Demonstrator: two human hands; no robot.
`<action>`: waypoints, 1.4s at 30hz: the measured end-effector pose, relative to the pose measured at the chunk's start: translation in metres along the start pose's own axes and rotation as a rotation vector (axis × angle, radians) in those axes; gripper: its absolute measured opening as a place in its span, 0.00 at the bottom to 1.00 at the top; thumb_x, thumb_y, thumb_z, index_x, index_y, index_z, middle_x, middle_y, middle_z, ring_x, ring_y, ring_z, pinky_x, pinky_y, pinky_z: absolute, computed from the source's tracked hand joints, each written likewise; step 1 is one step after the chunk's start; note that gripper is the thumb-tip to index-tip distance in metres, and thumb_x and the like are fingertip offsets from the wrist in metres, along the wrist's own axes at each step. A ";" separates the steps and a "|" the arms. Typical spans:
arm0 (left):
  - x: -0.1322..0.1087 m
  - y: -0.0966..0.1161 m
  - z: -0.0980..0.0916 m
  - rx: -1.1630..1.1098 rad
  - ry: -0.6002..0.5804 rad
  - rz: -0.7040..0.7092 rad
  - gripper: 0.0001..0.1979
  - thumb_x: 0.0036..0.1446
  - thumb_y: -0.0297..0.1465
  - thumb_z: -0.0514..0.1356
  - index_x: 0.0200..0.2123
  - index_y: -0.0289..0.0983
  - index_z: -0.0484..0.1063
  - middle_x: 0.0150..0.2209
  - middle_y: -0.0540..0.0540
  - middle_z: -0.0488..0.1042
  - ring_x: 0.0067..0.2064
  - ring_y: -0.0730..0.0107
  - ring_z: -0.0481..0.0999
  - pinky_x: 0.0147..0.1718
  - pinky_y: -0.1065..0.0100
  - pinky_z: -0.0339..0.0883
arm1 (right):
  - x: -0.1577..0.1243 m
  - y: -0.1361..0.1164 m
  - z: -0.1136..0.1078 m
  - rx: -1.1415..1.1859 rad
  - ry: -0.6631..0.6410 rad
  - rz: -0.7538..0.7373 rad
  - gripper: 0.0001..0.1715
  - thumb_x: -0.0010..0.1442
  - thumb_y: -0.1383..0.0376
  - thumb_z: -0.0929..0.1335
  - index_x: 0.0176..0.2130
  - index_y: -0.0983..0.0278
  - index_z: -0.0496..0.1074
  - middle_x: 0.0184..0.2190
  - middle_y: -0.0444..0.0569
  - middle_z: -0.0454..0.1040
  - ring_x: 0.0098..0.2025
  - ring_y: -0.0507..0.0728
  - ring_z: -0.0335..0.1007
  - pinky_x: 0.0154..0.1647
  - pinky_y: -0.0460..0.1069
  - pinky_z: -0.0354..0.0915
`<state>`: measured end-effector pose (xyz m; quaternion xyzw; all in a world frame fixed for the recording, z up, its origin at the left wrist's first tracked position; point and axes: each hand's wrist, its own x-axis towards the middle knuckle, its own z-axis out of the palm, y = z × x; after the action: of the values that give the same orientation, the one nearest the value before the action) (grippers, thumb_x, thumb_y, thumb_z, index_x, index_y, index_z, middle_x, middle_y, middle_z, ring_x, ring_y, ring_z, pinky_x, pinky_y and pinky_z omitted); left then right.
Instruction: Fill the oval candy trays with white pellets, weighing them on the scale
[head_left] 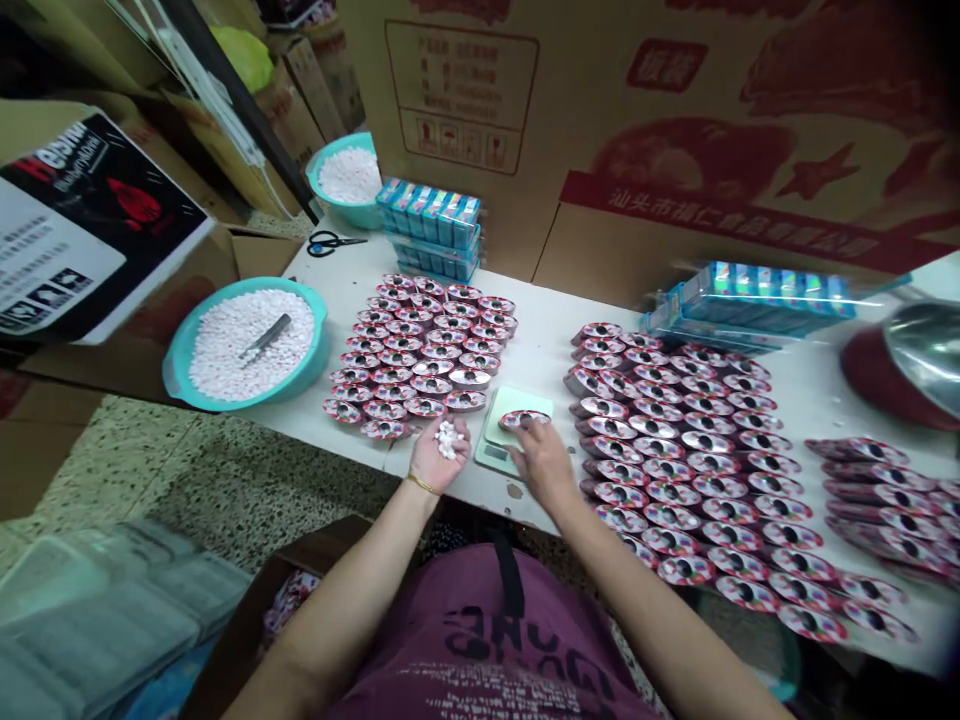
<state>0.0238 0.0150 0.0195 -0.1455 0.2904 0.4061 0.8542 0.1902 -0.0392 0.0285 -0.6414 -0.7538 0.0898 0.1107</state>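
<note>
My left hand [441,455] lies palm up at the table's front edge, cupped around a small heap of white pellets [448,438]. My right hand [541,462] reaches onto a pale green scale [517,430], its fingers pinching the edge of a small oval red-and-silver container [523,419] that sits on the scale. Rows of the same oval containers [424,345] lie left of the scale, and many more oval containers [675,450] lie to the right.
A teal basin [180,360] of white pellets with a metal scoop [266,337] stands at the left. A second teal basin [346,178], scissors [330,242] and blue packs [431,225] are behind. More blue packs [750,300], a metal bowl [926,355] and cardboard boxes [675,130] stand right and behind.
</note>
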 end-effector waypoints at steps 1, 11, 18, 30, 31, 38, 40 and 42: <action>-0.001 -0.008 -0.007 0.014 0.029 -0.012 0.08 0.53 0.29 0.49 0.25 0.34 0.64 0.27 0.47 0.67 0.27 0.76 0.69 0.21 0.76 0.60 | -0.009 -0.012 0.000 0.059 0.002 -0.080 0.16 0.57 0.64 0.58 0.45 0.66 0.63 0.40 0.53 0.63 0.40 0.56 0.56 0.38 0.50 0.56; -0.018 -0.055 -0.054 0.200 0.205 -0.220 0.08 0.50 0.29 0.51 0.23 0.33 0.66 0.25 0.47 0.70 0.29 0.74 0.71 0.35 0.71 0.62 | -0.052 -0.049 0.019 0.137 -0.288 -0.331 0.19 0.52 0.74 0.60 0.45 0.67 0.60 0.42 0.54 0.62 0.47 0.57 0.55 0.39 0.50 0.60; -0.019 -0.057 -0.049 0.276 0.189 -0.321 0.06 0.48 0.27 0.52 0.24 0.32 0.67 0.29 0.45 0.72 0.35 0.70 0.72 0.40 0.68 0.60 | -0.051 -0.042 0.017 0.129 -0.326 -0.296 0.10 0.54 0.73 0.59 0.37 0.65 0.63 0.35 0.48 0.65 0.38 0.53 0.60 0.35 0.47 0.61; -0.002 -0.054 -0.042 0.249 0.155 -0.300 0.06 0.48 0.26 0.53 0.28 0.31 0.68 0.26 0.45 0.72 0.28 0.73 0.71 0.32 0.71 0.62 | -0.044 -0.030 0.006 0.410 -0.158 -0.143 0.10 0.57 0.68 0.57 0.35 0.64 0.66 0.32 0.48 0.67 0.37 0.52 0.62 0.36 0.46 0.61; 0.000 -0.053 -0.039 0.233 0.148 -0.285 0.06 0.48 0.26 0.53 0.28 0.31 0.68 0.26 0.45 0.72 0.28 0.73 0.71 0.33 0.70 0.62 | -0.039 -0.024 0.002 0.443 -0.113 -0.124 0.10 0.57 0.68 0.57 0.36 0.64 0.66 0.33 0.49 0.67 0.37 0.52 0.62 0.37 0.47 0.61; 0.002 -0.047 -0.028 0.194 0.143 -0.239 0.06 0.49 0.26 0.52 0.28 0.31 0.68 0.30 0.41 0.73 0.36 0.67 0.72 0.39 0.64 0.62 | 0.005 0.039 -0.008 0.400 0.171 0.082 0.13 0.57 0.66 0.57 0.40 0.62 0.65 0.38 0.49 0.67 0.42 0.53 0.62 0.43 0.50 0.60; -0.002 -0.047 -0.031 0.190 0.142 -0.232 0.06 0.49 0.26 0.52 0.29 0.30 0.68 0.32 0.41 0.73 0.37 0.65 0.72 0.40 0.63 0.62 | -0.003 0.036 -0.004 0.370 0.186 0.087 0.14 0.57 0.66 0.57 0.42 0.62 0.64 0.41 0.50 0.66 0.43 0.54 0.62 0.43 0.50 0.60; -0.006 -0.049 -0.036 0.181 0.133 -0.236 0.07 0.49 0.26 0.52 0.29 0.30 0.68 0.31 0.41 0.73 0.36 0.66 0.72 0.37 0.64 0.63 | -0.020 0.020 0.000 0.353 0.110 0.012 0.14 0.57 0.66 0.57 0.43 0.62 0.63 0.40 0.51 0.66 0.43 0.55 0.61 0.42 0.50 0.61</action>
<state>0.0450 -0.0365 -0.0045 -0.1278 0.3625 0.2645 0.8845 0.2118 -0.0556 0.0218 -0.6205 -0.7153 0.1859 0.2621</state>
